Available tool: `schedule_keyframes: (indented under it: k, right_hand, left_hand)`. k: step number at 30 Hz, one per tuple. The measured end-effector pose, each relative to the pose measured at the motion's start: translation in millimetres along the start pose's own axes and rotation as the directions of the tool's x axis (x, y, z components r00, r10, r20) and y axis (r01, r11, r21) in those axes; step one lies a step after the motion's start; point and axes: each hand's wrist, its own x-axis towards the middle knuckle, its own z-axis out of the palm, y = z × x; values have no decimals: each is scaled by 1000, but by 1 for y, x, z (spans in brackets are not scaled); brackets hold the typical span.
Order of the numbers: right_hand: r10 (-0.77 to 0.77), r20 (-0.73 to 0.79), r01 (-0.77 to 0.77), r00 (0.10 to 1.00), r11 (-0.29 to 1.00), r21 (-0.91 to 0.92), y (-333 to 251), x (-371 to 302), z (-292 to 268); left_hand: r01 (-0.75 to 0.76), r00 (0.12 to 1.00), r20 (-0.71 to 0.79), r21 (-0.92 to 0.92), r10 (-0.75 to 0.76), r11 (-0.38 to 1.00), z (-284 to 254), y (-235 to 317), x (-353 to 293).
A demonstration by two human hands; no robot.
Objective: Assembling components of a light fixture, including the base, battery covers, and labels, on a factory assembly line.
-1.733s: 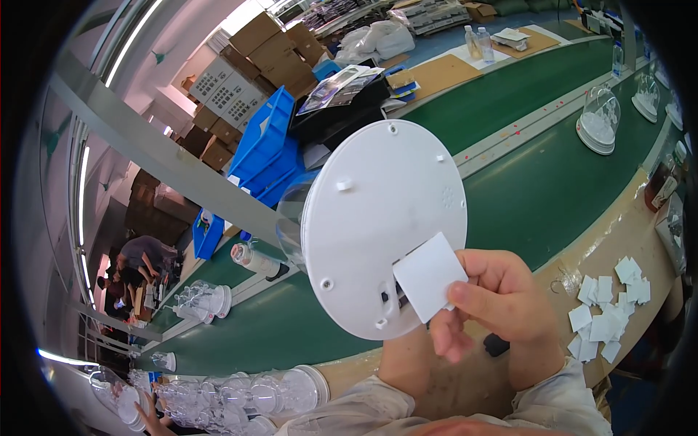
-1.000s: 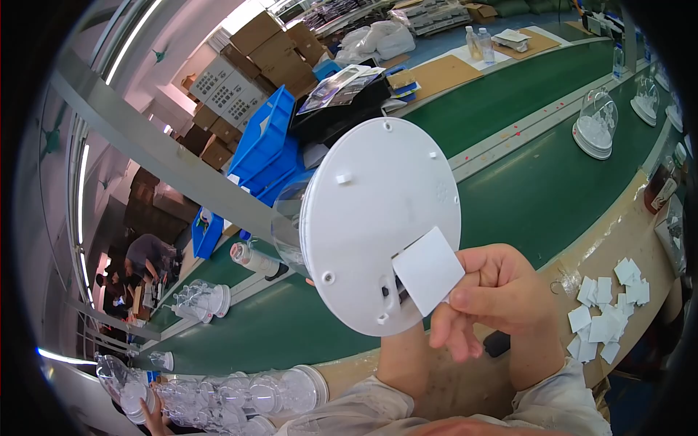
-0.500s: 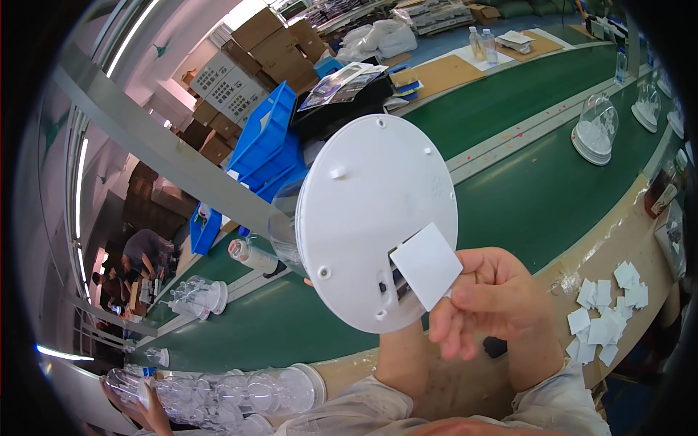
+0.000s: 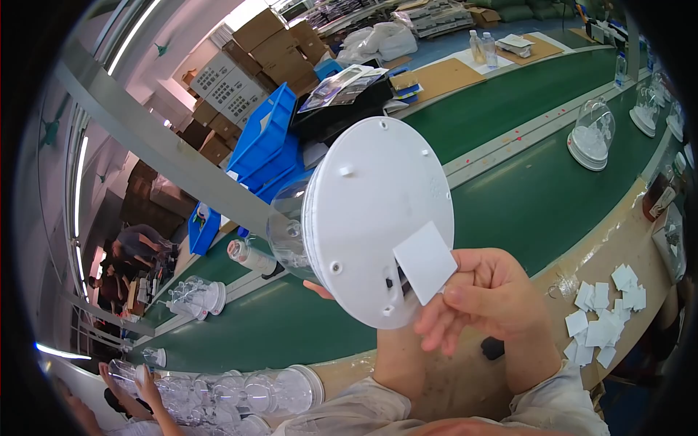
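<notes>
White round base [image 4: 374, 211] up in the air above the green belt [image 4: 509, 211], underside to the viewer, clear dome [image 4: 285, 229] poking out behind it! Right hand [image 4: 472, 291] has the white square piece [image 4: 426, 261] pinched by one corner, tilted across the slotted recess [image 4: 396, 285]; whether it's seated anywhere, can't tell. And that's the danger: a corner-only pinch could let the square twist, miss its edge or drop. Left hand [image 4: 318, 290] is mostly hidden behind the base, so how wide its grip is, nobody can say; if that hold is loose, a hard push could tip the base, and the dome might get knocked. Spare squares [image 4: 600, 323] lie heaped on the tabletop [image 4: 614, 232], off to the right.
</notes>
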Motion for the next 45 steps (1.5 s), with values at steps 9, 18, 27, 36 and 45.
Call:
schedule_keyframes:
  k: [9, 18, 27, 36, 45]
  right_hand:
    - [-14, 62, 22, 998, 992, -126, -9, 0, -22]
    - [-37, -72, 9, 997, 936, -352, -16, -5, -21]
    - [-229, -283, 81, 931, 889, -451, -11, 5, -25]
    - [-390, -35, 367, 920, 890, -271, 1, 21, -31]
    - [-443, -85, 389, 893, 852, -349, 4, 21, -31]
  left_hand:
    - [-15, 999, 31, -117, 18, 993, 18, -4, 7]
    - [-62, 996, 42, -224, 74, 973, 36, -1, 16]
    - [-136, 984, 75, -259, 160, 956, 65, 15, 32]
    - [-9, 990, 126, -402, 65, 916, 79, 17, 22]
    - [45, 994, 112, -325, -8, 945, 70, 2, 29]
